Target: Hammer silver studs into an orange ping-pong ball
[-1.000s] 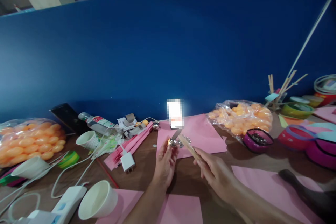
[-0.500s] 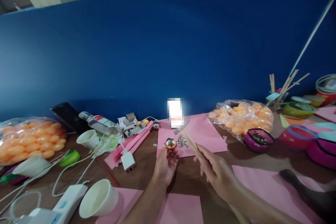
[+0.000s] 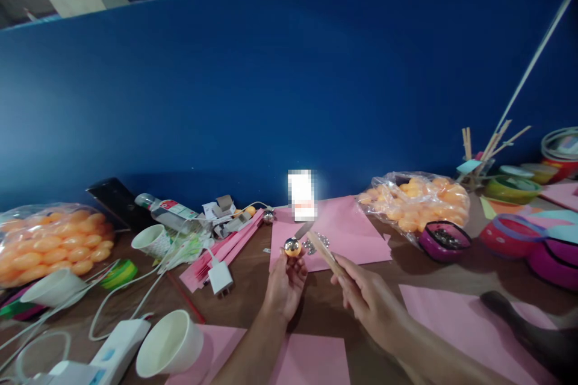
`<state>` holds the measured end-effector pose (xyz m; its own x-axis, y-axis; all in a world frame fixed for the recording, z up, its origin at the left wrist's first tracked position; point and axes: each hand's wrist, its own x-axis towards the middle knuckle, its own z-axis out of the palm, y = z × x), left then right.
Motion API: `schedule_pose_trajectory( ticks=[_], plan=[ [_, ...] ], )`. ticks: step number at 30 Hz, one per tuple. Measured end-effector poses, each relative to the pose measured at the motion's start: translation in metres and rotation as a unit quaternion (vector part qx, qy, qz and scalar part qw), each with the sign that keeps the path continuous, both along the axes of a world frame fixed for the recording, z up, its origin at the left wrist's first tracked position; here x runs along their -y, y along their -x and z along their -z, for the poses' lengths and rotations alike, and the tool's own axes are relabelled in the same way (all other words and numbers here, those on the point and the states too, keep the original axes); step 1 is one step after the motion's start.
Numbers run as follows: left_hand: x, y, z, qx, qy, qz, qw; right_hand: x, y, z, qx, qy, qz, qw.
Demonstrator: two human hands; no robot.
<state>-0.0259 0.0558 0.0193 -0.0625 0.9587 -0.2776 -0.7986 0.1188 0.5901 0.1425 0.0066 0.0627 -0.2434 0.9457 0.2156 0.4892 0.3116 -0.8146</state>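
Note:
My left hand [image 3: 283, 286] pinches a small shiny orange ball [image 3: 292, 246] at its fingertips, above the brown table. My right hand [image 3: 368, 298] grips the wooden handle of a small knife [image 3: 321, 249]; its metal blade points up-left and ends just right of the ball. A little heap of small silvery pieces [image 3: 316, 242] lies behind the blade on a pink paper sheet [image 3: 347, 231].
Bags of orange balls sit at far left [image 3: 49, 240] and back right [image 3: 418, 201]. Paper cups [image 3: 169, 343], a white power strip [image 3: 112, 346], a charger [image 3: 220, 277], cables and a bottle [image 3: 169, 209] crowd the left. Coloured bowls [image 3: 445, 242] stand right. A blue wall rises behind.
The knife blade lifted away from the ball half a second ago and has come back down beside it. My left hand keeps the ball in about the same place.

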Motion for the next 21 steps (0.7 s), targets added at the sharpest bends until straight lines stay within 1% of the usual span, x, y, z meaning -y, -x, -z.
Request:
schedule_pose_trajectory(
  ticks=[2, 7, 11, 16, 19, 21],
  plan=[
    [-0.0004, 0.0003, 0.0003, -0.003, 0.005, 0.003, 1.000, 0.0002, -0.0001, -0.0005, -0.002, 0.004, 0.005, 1.000],
    [-0.0011, 0.0016, 0.0005, 0.000, 0.014, -0.008, 1.000, 0.0017, 0.0010, -0.0034, 0.018, 0.001, -0.024, 1.000],
    [-0.0005, 0.0009, 0.0003, -0.016, 0.002, 0.005, 1.000, 0.0012, 0.0005, -0.0034, 0.005, -0.009, -0.001, 1.000],
    [0.0012, -0.0007, -0.0009, -0.027, -0.004, -0.001, 1.000, -0.0003, -0.0026, -0.0038, 0.025, -0.010, -0.023, 0.999],
    [0.0021, -0.0010, -0.0012, -0.033, -0.012, 0.003, 0.999, -0.0005, -0.0041, -0.0038, 0.008, -0.007, -0.004, 1.000],
    [0.0023, -0.0010, -0.0009, -0.037, -0.012, 0.000, 0.999, -0.0005, -0.0045, -0.0032, 0.011, -0.007, -0.002, 1.000]
  ],
)
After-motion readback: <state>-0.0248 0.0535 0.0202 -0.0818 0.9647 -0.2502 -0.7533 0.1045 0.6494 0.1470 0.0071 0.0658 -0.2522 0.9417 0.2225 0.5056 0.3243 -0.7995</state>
